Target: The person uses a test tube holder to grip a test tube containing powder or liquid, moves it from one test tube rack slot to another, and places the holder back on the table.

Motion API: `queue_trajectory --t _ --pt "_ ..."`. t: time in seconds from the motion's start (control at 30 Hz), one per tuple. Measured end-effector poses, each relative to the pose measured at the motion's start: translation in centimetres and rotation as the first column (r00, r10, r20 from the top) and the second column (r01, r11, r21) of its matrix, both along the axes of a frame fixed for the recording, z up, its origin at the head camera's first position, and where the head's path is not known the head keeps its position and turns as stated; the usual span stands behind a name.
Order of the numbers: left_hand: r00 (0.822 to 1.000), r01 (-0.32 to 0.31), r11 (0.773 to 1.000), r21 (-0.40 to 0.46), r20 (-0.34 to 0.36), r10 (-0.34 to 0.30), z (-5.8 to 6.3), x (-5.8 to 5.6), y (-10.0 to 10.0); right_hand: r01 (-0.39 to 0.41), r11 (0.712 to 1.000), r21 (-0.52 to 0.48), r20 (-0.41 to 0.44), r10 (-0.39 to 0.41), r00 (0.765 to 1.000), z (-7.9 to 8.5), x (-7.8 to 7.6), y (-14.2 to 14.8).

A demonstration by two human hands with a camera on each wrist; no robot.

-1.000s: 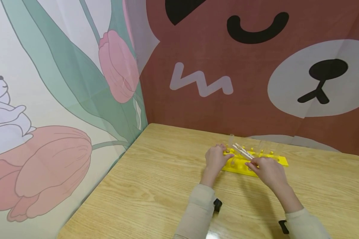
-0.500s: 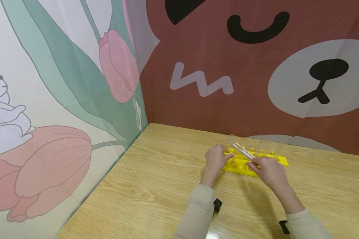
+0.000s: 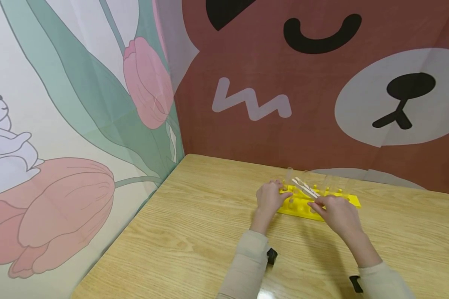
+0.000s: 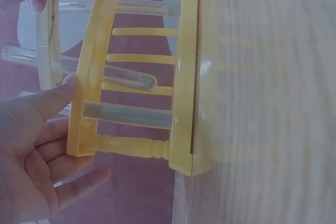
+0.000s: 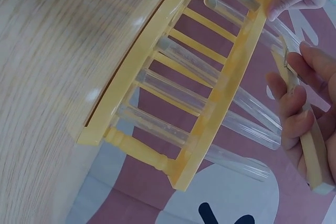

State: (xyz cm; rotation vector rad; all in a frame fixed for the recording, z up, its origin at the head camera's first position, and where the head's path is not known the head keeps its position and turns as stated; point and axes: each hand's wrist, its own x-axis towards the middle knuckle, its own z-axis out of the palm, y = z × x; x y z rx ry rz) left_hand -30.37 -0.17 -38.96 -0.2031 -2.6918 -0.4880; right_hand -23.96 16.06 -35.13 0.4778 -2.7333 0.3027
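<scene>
A yellow test tube rack (image 3: 301, 211) stands on the table with several clear test tubes in it. My left hand (image 3: 270, 201) grips the rack's left end, thumb on the top plate's near edge. My right hand (image 3: 336, 214) holds a wooden test tube clamp (image 3: 304, 187) that slants up to the left over the rack. In the left wrist view the clamp's jaws lie at one test tube (image 4: 128, 77); whether they squeeze it I cannot tell. That tube passes through the top plate, its rounded bottom above the base. Another tube (image 4: 128, 115) reaches down to the base beside it.
More test tubes (image 5: 241, 163) stand toward the rack's right end. The wooden table (image 3: 194, 232) extends to both sides and in front. Printed cloth (image 3: 247, 137) hangs close behind the rack, and another one (image 3: 78, 124) hangs at the left.
The clamp has shifted very slightly in my right hand's grip region, its tip a touch to the right. My left hand and the rack have stayed in place.
</scene>
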Motion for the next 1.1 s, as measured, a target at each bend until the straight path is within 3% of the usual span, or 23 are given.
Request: queue_trajectory --t 0.27,0.77,1.1 --pt "1.000 0.015 1.000 0.025 0.000 -0.015 0.03 0.08 -0.12 -0.003 1.000 -0.005 -0.010 0.003 1.000 0.17 0.15 0.01" --pt "1.000 0.004 1.000 -0.021 -0.009 -0.004 0.08 0.04 -0.07 -0.011 1.000 0.002 -0.066 0.011 0.998 0.64 0.47 0.05" --pt "1.000 0.004 1.000 -0.008 -0.006 -0.004 0.02 -0.02 -0.06 -0.007 1.000 -0.008 -0.090 0.006 0.996 0.93 0.68 0.29"
